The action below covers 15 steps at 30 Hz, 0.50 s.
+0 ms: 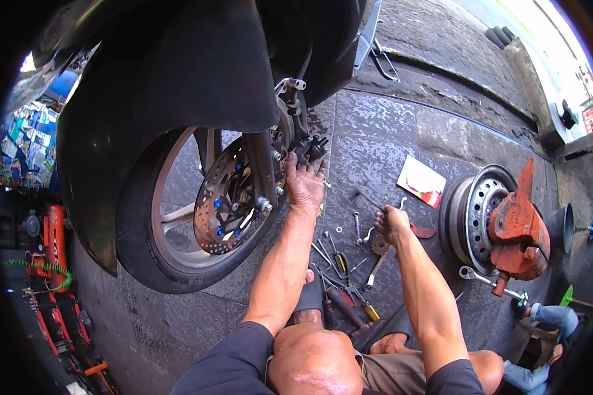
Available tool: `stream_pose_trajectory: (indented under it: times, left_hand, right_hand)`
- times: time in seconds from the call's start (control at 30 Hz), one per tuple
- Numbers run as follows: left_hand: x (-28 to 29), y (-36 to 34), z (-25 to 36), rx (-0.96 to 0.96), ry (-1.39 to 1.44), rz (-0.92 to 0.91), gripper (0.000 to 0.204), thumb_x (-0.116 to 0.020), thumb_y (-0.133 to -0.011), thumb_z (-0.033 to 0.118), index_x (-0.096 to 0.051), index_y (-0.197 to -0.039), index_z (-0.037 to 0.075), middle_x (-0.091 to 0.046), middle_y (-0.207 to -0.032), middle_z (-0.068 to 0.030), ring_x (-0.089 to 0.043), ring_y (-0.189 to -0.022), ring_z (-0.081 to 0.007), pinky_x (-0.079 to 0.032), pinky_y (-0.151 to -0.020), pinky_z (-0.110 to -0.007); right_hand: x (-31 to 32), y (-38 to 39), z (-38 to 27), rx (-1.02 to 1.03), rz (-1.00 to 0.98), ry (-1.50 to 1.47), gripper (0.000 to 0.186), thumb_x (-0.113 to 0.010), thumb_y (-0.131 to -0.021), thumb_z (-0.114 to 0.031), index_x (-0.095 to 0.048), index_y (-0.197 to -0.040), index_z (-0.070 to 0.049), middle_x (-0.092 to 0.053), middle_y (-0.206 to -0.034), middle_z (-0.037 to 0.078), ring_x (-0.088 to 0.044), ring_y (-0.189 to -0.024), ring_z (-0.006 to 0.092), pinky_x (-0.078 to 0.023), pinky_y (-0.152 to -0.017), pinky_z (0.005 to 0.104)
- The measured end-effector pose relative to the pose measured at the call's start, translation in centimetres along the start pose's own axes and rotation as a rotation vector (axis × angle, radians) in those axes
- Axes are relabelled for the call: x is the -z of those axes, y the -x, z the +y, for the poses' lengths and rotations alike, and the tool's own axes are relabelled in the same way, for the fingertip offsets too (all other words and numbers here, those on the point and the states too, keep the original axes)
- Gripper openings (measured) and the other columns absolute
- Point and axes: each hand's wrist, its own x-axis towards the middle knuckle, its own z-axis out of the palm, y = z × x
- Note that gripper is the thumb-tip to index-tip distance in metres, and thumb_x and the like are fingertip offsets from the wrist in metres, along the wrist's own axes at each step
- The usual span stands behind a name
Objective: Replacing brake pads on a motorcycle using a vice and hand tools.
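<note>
My left hand [303, 184] cradles the black brake caliper [310, 150] from below, palm up, beside the fork leg [259, 168] of a dark motorbike. The perforated brake disc [211, 220] with blue bolts and the front wheel's tyre [138, 250] are just left of it. My right hand [393, 220] is closed round a thin metal rod-like tool [370, 199], held above the floor to the right. Below it lie loose wrenches [374, 276], a toothed metal part [379, 245], screwdrivers [340, 262] and pliers [352, 291].
An orange vise [517, 230] on a steel rim [464, 224] stands right, near a white-and-red flat item [422, 181]. Red equipment [56, 243] and cluttered packages line the left. Another person's jeans-clad legs [550, 319] show lower right. A concrete ledge [530, 85] is top right.
</note>
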Motion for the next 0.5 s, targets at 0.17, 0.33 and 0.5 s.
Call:
stream_pose_trajectory:
  times: [0.17,0.33,0.5]
  left_hand:
    - [1.6,2.0,1.5,0.125,-0.209,-0.199,0.059,-0.070,-0.085,0.053,-0.059,-0.127,0.013,-0.067,-0.116,-0.0046,-0.060,-0.109,-0.0204,-0.044,-0.100,-0.043]
    - [-0.3,6.7,0.5,0.263,-0.414,-0.402,0.066,-0.072,-0.086,0.055,-0.059,-0.128,0.005,-0.066,-0.119,-0.0076,-0.065,-0.107,-0.0183,-0.057,-0.086,-0.035]
    - [0.5,6.2,1.2,-0.075,-0.914,-0.392,0.085,-0.078,-0.079,0.058,-0.047,-0.136,0.002,-0.063,-0.119,-0.0074,-0.061,-0.108,-0.0165,-0.048,-0.095,-0.030]
  right_hand:
    - [-1.4,3.7,-1.4,0.724,0.275,0.915,0.045,-0.063,-0.093,-0.032,-0.059,-0.125,0.000,-0.071,-0.097,0.021,-0.070,-0.094,0.0299,-0.053,-0.088,0.0426]
    - [-5.9,10.3,-3.6,1.082,-0.428,0.646,0.063,-0.072,-0.087,-0.014,-0.046,-0.144,-0.005,-0.065,-0.119,0.014,-0.060,-0.113,0.0210,-0.049,-0.098,0.0374]
    - [-5.5,9.3,-4.4,0.928,-0.556,0.698,0.055,-0.071,-0.089,-0.010,-0.048,-0.137,0.005,-0.066,-0.116,0.012,-0.062,-0.106,0.0179,-0.050,-0.094,0.0321]
